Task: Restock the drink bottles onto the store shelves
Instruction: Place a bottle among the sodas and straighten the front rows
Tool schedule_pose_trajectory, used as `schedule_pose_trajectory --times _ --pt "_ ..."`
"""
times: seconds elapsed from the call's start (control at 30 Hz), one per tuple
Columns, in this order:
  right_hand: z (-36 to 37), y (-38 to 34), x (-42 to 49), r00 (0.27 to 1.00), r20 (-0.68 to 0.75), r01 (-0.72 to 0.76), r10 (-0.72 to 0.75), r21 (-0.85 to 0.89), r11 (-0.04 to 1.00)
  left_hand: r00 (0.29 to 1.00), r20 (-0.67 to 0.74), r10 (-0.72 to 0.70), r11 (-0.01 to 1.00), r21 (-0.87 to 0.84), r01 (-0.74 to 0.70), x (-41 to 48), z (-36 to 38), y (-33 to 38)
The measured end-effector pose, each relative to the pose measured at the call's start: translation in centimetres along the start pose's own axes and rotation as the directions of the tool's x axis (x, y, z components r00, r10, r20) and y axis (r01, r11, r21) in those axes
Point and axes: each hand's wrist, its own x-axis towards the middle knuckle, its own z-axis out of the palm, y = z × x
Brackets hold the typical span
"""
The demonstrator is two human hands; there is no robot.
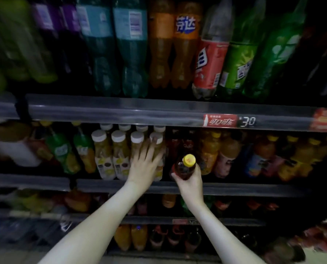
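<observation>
Dim store shelves fill the whole view, several levels one above the other, all loaded with drinks. On the top level stand large soda bottles (210, 60), and a red price tag (219, 120) sits on the front rail below them. The middle shelf (254, 190) is the one in work.

The left hand (143, 164) is wide, its fingers spread flat against the white-capped bottles (119, 147) near the front edge of this shelf. It touches the rightmost ones and grips nothing. The right hand (191, 181) holds the yellow-capped bottle (184, 167), a dark drink, with the fingers wrapped around its lower body. This bottle is upright, in the air just before the front edge of the middle shelf. It faces a dark gap between the white-capped bottles and the orange bottles (210, 149). Some dark bottles seem to stand deep in that gap, but the light is too poor to be sure.

I judge that the bottle is about to go into this gap. The gap looks narrow, so the bottle may strike a neighbour on either side and knock it over. If the left hand presses too hard, the white-capped row could tip toward the left. The grip is low on the bottle, so its base may catch on the front edge and the bottle could lean outward and fall.
</observation>
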Motion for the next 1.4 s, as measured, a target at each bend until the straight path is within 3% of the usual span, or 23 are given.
schedule_pose_trajectory --times 0.13,0.3,0.4,0.53,0.73,0.87,0.97,1.03,1.1,1.17,1.3,1.4 --pt "-0.1 -0.3 2.8 0.994 0.105 0.004 0.002 -0.059 0.998 0.987 0.089 -0.131 0.991 -0.011 0.132 -0.7 -0.7 1.4" --pt "-0.2 -0.7 5.7 0.965 0.261 0.042 -0.006 -0.133 0.99 0.923 0.3 -0.243 0.957 -0.081 0.278 -2.1 -1.3 3.7" --pt "-0.1 -0.7 6.1 0.951 0.305 0.1 -0.048 -0.159 0.982 0.895 0.321 -0.311 0.915 -0.152 0.373 -2.3 -1.8 4.3" --pt "-0.5 -0.4 6.4 0.937 0.341 0.134 -0.071 -0.164 0.977 0.846 0.386 -0.368 0.894 -0.103 0.436 -1.7 -2.3 5.0" --pt "-0.4 -0.5 8.2 0.92 0.392 0.115 -0.007 -0.252 0.961 0.807 0.456 -0.375 0.858 -0.16 0.488 -0.9 -3.0 5.2" --pt "0.0 -0.4 8.7 0.919 0.392 0.084 0.048 -0.314 0.946 0.809 0.474 -0.347 0.86 -0.184 0.476 -0.9 -3.0 4.1" --pt "0.6 -0.3 6.9 0.962 0.271 0.066 0.028 -0.329 0.942 0.834 0.435 -0.339 0.845 -0.249 0.473 -1.8 -3.5 3.5" --pt "1.0 -0.6 4.3 0.984 0.148 0.151 -0.096 -0.424 0.893 0.87 0.359 -0.339 0.845 -0.29 0.449 -3.3 -3.9 2.9" --pt "2.1 -1.0 1.3 0.959 0.118 0.282 -0.257 -0.461 0.841 0.878 0.291 -0.381 0.818 -0.337 0.467 -5.1 -4.4 1.7" --pt "3.9 -1.7 -1.5 0.929 0.173 0.37 -0.328 -0.417 0.83 0.858 0.257 -0.444 0.783 -0.353 0.511 -7.2 -4.7 -0.2" --pt "9.3 -5.0 -5.8 0.828 0.439 0.474 -0.349 -0.215 0.854 0.798 0.237 -0.555 0.738 -0.303 0.603 -11.6 -5.7 -5.5" --pt "14.4 -7.9 -8.3 0.758 0.523 0.528 -0.39 -0.139 0.838 0.741 0.221 -0.634 0.686 -0.283 0.671 -15.2 -7.2 -10.3"
